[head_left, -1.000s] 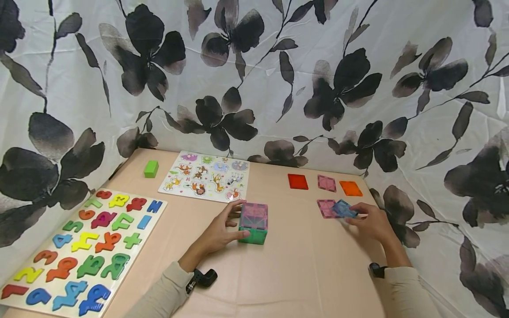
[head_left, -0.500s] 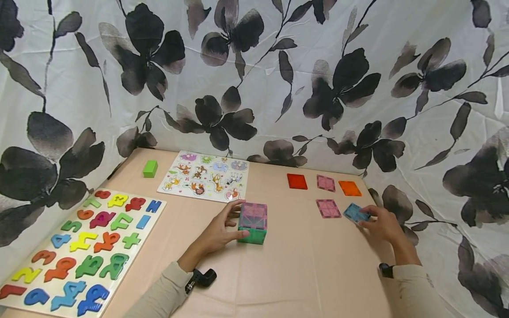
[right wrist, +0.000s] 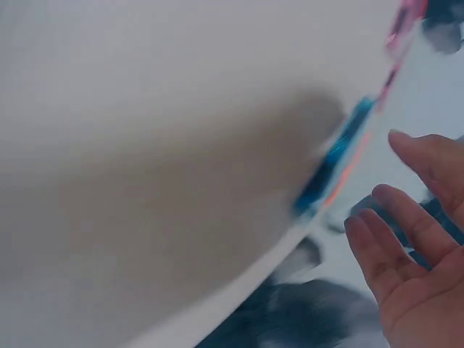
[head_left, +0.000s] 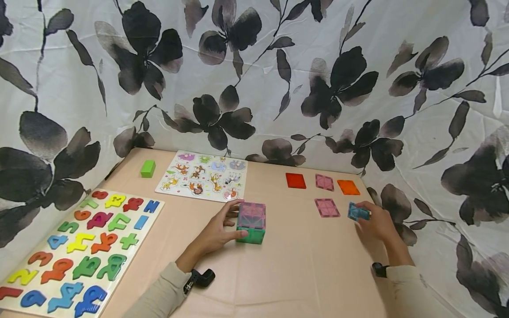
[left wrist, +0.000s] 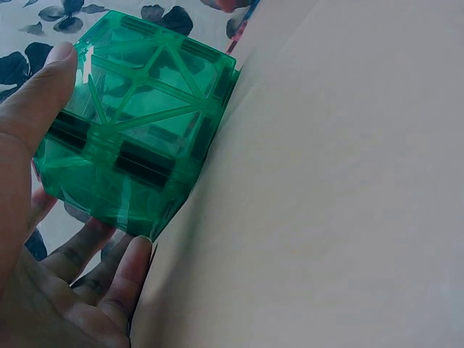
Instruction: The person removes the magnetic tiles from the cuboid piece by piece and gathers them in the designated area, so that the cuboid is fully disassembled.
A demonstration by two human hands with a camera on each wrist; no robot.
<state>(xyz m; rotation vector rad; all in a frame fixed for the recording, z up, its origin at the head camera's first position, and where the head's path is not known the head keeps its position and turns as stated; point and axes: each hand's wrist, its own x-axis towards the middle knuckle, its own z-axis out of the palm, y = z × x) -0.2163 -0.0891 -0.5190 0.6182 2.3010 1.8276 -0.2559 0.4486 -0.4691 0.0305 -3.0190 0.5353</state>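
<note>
The head camera looks forward and down across the tabletop [head_left: 294, 265] to the floral curtain [head_left: 278, 101]; the widest and farthest view, it takes in both forearms. The left wrist camera sits close behind the left hand [head_left: 214, 227], facing the green magnetic-tile box [left wrist: 145, 101], with the tabletop steeply slanted. The right wrist camera, also near and slanted, looks past the right hand [right wrist: 420, 254] toward a blurred blue tile [right wrist: 337, 159]. Head and left wrist views share the box; head and right wrist share the blue tile.
</note>
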